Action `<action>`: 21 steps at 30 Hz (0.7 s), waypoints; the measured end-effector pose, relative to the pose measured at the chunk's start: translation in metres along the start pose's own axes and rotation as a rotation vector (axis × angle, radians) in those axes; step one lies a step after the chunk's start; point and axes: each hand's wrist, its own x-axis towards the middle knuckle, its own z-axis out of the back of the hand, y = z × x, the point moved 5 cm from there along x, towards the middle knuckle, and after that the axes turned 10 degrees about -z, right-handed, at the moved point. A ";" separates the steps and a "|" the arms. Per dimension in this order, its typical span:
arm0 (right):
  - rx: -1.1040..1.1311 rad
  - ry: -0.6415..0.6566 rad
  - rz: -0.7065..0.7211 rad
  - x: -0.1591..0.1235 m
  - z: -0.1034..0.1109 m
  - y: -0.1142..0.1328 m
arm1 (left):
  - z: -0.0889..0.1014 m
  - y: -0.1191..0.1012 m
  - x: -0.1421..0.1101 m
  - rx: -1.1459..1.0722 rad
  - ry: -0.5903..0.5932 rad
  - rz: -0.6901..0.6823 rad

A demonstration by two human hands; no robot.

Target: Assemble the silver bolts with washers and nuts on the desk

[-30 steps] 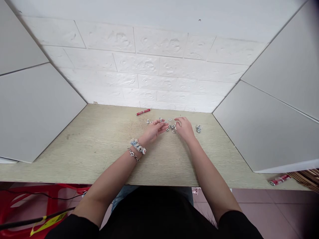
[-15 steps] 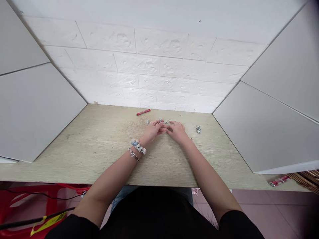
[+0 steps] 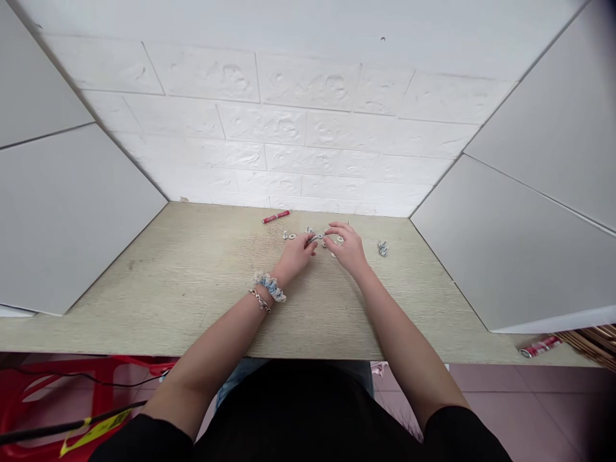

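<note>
My left hand (image 3: 296, 255) is closed in a pinch on a small metal bolt (image 3: 312, 238), its shank pointing right. Just off the bolt's end is a small nut (image 3: 320, 236); I cannot tell whether it touches the bolt. My right hand (image 3: 347, 249) reaches around that nut from the right, thumb and fingers apart. More bolts (image 3: 309, 230) lie behind the left fingertips. Left of them are a single bolt (image 3: 285, 235) and a flat washer (image 3: 292, 237). Another washer (image 3: 341, 239) shows by the right fingers, partly covered.
Bolts with fitted parts (image 3: 382, 248) lie to the right on the wooden table (image 3: 192, 276). A red pen-like tube (image 3: 276, 217) rests near the back wall. Grey panels stand on both sides. A second red tube (image 3: 539, 347) and a wicker item (image 3: 590, 343) are at the front right.
My right hand has opened and its fingers have spread. The left hand has turned, and the bolt in it now shows. Washers near both hands have come into view.
</note>
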 end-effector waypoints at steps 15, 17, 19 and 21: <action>0.080 0.197 -0.030 -0.001 -0.011 0.000 | -0.005 -0.007 -0.002 0.028 0.069 -0.075; 0.092 0.209 -0.042 -0.002 -0.012 -0.001 | -0.005 -0.005 -0.002 0.000 0.071 -0.084; 0.097 0.208 -0.037 -0.003 -0.013 0.000 | -0.006 -0.003 -0.001 -0.067 0.059 -0.073; 0.106 0.211 -0.030 -0.004 -0.013 0.002 | -0.008 0.000 0.001 -0.199 0.052 -0.041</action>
